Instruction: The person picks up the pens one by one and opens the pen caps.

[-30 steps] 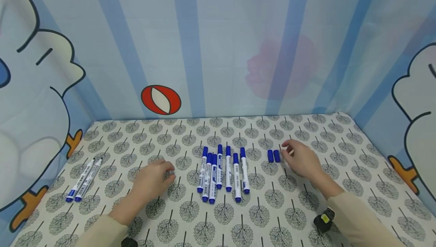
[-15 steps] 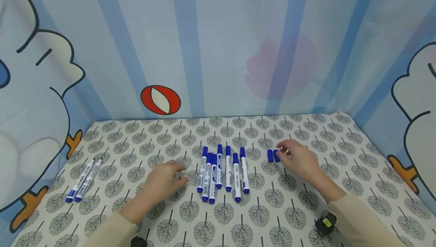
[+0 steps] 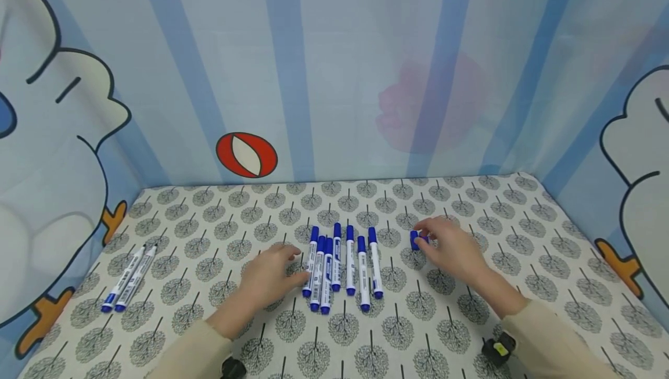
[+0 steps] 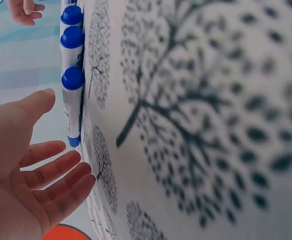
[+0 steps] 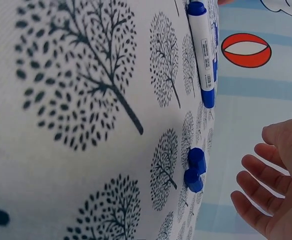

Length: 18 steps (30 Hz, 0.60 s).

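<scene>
Several white whiteboard markers with blue caps lie side by side in the middle of the table. My left hand is just left of the nearest one, the leftmost marker, thumb and fingers apart. In the left wrist view its palm faces that row, and a marker lies beyond the fingertips. Farther right, two loose blue marker caps stand close together. My right hand hovers over them, partly covering one. The right wrist view shows its loosely bent fingers above the caps, holding nothing.
Two uncapped markers with dark tips lie at the left of the table. A cloth with a tree print covers the table. Behind it hangs a striped blue backdrop with cartoon pictures.
My left hand has moved right, up to the row of markers. The right hand has shifted a little left, over the caps. The markers and caps have stayed in place.
</scene>
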Tool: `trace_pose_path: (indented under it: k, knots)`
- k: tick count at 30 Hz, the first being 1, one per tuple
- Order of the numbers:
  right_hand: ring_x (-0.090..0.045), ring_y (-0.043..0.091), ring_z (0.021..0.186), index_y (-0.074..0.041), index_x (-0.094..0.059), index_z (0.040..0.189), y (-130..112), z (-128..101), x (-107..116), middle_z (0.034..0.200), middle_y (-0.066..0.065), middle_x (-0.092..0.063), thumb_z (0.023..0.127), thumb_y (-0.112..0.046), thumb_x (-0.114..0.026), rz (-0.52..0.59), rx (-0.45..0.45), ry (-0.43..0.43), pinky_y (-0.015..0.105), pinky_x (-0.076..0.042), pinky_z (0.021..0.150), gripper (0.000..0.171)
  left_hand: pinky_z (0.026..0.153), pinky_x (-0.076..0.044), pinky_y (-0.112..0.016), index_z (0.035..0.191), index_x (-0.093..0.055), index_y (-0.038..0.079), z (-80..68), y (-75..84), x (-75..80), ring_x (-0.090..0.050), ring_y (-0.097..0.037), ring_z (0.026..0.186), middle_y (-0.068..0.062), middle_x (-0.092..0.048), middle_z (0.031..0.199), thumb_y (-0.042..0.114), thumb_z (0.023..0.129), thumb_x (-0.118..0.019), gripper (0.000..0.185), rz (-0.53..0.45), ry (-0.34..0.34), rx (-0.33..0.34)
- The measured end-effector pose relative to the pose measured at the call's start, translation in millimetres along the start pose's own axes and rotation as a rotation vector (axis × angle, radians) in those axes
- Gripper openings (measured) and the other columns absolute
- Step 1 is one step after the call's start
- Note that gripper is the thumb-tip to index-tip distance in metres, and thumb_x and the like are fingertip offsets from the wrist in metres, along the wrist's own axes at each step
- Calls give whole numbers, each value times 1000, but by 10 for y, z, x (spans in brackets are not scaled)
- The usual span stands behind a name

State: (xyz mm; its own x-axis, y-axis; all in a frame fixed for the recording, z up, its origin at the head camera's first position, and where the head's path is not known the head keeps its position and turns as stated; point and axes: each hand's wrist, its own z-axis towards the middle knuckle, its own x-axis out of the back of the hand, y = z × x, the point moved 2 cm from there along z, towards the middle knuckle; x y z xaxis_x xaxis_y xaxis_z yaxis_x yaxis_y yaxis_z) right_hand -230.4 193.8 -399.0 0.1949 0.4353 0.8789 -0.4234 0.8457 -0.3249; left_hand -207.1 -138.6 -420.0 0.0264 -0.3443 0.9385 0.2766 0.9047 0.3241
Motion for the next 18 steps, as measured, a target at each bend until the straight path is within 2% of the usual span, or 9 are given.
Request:
trace_pose_path:
  k: [9,13,18]
  knots:
    - [-61,19,79,-8,-64,104,-138,-24,8,92,5,-65,81,-17,-68,-2,81,-3,27,-50,64,26,61,-50,-30,117,-59,7,69,96,-14,-60,-18,81,-5,-63,97,43,74,-72,57,-9,-8,54]
    - [-60,17,79,-9,-63,104,-201,-34,2,91,2,-65,81,-17,-67,6,97,-8,25,-49,64,25,54,-46,-27,116,-60,8,98,124,-32,-56,-14,73,-2,-61,90,39,74,-71,53,-29,-15,84]
    - [-60,16,81,-11,-63,104,-256,-41,-5,95,1,-64,82,-17,-67,10,96,-18,24,-49,64,23,46,-40,-23,112,-62,5,119,161,-46,-50,-13,63,-3,-60,84,30,74,-70,47,-55,-12,88]
